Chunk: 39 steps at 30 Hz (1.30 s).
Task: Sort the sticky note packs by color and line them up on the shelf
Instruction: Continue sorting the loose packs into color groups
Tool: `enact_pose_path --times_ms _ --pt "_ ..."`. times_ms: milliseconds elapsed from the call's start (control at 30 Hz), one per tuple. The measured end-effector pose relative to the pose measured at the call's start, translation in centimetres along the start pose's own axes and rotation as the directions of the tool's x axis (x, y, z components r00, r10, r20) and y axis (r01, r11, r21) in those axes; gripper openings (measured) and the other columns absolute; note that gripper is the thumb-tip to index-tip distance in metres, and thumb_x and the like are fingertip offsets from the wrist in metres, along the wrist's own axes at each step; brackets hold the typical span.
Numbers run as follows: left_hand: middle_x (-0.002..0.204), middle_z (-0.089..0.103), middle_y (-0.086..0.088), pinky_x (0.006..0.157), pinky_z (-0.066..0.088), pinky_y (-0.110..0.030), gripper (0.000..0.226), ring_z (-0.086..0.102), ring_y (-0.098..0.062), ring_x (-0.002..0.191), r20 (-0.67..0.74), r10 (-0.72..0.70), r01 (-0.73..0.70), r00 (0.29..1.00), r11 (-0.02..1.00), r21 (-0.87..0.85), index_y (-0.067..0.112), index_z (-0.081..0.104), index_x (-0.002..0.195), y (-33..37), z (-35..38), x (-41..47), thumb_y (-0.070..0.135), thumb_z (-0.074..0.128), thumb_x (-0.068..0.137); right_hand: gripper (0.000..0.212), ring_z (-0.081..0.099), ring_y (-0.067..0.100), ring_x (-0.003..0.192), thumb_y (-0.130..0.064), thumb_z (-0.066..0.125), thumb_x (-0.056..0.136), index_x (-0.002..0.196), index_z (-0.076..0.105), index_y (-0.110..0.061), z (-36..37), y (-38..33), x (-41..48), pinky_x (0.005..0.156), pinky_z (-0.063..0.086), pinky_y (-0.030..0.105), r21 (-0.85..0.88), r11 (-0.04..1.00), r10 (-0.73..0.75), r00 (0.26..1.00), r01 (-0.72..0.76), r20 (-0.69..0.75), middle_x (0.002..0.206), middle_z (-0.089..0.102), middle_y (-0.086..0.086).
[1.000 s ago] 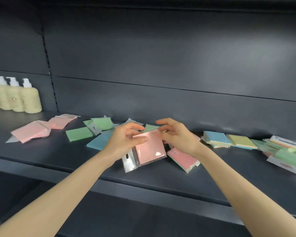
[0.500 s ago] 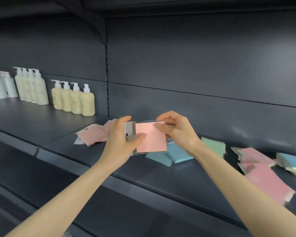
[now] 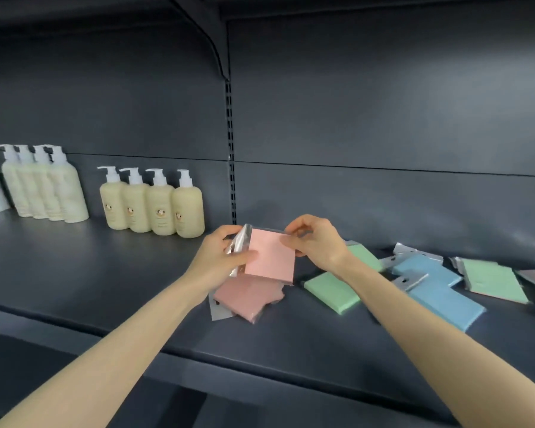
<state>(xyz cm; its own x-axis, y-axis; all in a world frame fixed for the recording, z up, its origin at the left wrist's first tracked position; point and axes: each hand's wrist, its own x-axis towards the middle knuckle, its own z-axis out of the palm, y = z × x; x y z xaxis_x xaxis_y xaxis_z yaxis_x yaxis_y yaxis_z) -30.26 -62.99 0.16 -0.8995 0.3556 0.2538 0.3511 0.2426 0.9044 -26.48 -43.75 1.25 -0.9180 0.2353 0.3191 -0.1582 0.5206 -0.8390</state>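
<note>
Hands first: our left hand [image 3: 218, 257] and right hand [image 3: 317, 242] each pinch a side of a pink pack [image 3: 271, 257], held above pink packs [image 3: 247, 296] lying on the shelf [image 3: 105, 273]. Farther right lie green packs [image 3: 332, 291] and blue packs [image 3: 445, 301]; lotion bottles [image 3: 155, 205] stand behind.

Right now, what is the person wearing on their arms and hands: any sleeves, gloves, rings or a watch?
Nothing visible. The left hand and right hand are bare, without gloves, rings or a watch, and both forearms are uncovered down to the bottom edge of the frame, with no sleeve in view.
</note>
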Motion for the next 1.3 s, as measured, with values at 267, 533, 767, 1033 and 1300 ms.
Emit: enact_pose_path --times_ms 267,533,767,1033,1300 --pt "0.110 0.059 0.002 0.063 0.040 -0.016 0.050 0.056 -0.013 0.095 0.078 0.014 -0.033 0.997 0.965 0.261 0.020 0.053 0.120 -2.9 -1.0 8.1 0.025 0.076 0.077 0.015 0.055 0.013 0.060 -0.018 0.068 0.084 0.095 0.062 -0.010 2.1 1.7 6.0 0.060 0.048 0.016 -0.238 0.969 0.071 0.997 -0.071 -0.006 0.081 0.061 0.002" --pt "0.104 0.056 -0.001 0.068 0.037 -0.019 0.031 0.054 -0.017 0.096 0.186 -0.004 -0.100 0.983 0.831 0.547 0.012 0.057 0.112 -4.9 0.0 12.0 0.024 0.067 0.085 0.022 0.053 0.014 0.082 -0.012 0.064 0.085 0.107 0.063 -0.008 2.9 4.4 10.3 0.069 0.038 0.015 -0.487 0.873 0.097 0.977 0.009 0.191 0.103 0.065 0.006" --pt "0.133 0.044 -0.001 0.103 0.036 -0.038 0.047 0.037 -0.022 0.126 0.245 0.096 -0.246 0.965 0.657 0.712 0.019 0.051 0.129 -4.1 -0.5 12.8 0.037 0.062 0.087 0.032 0.053 0.024 0.108 -0.024 0.062 0.088 0.117 0.059 -0.012 1.6 4.4 11.0 0.087 0.040 0.026 -0.610 0.792 0.114 0.969 0.044 0.219 0.121 0.058 0.008" --pt "0.140 0.043 0.003 0.108 0.030 -0.038 0.052 0.031 -0.018 0.132 0.453 0.262 -0.513 0.852 0.588 0.625 0.024 0.040 0.139 1.1 0.7 12.5 0.038 0.055 0.091 0.044 0.048 0.025 0.102 -0.026 0.059 0.090 0.131 0.047 -0.015 -3.5 1.3 7.3 0.086 0.040 0.030 -0.727 0.685 0.102 0.994 -0.045 0.035 0.124 0.045 0.010" --pt "0.136 0.045 0.002 0.105 0.031 -0.034 0.057 0.032 -0.018 0.130 0.579 0.430 -0.707 0.693 0.562 0.429 0.024 0.037 0.140 5.8 6.6 9.9 0.043 0.056 0.089 0.047 0.047 0.030 0.118 -0.027 0.060 0.089 0.133 0.046 -0.016 -10.3 -0.4 -1.3 0.097 0.040 0.036 -0.776 0.578 0.124 0.967 -0.253 -0.223 0.131 0.044 0.010"
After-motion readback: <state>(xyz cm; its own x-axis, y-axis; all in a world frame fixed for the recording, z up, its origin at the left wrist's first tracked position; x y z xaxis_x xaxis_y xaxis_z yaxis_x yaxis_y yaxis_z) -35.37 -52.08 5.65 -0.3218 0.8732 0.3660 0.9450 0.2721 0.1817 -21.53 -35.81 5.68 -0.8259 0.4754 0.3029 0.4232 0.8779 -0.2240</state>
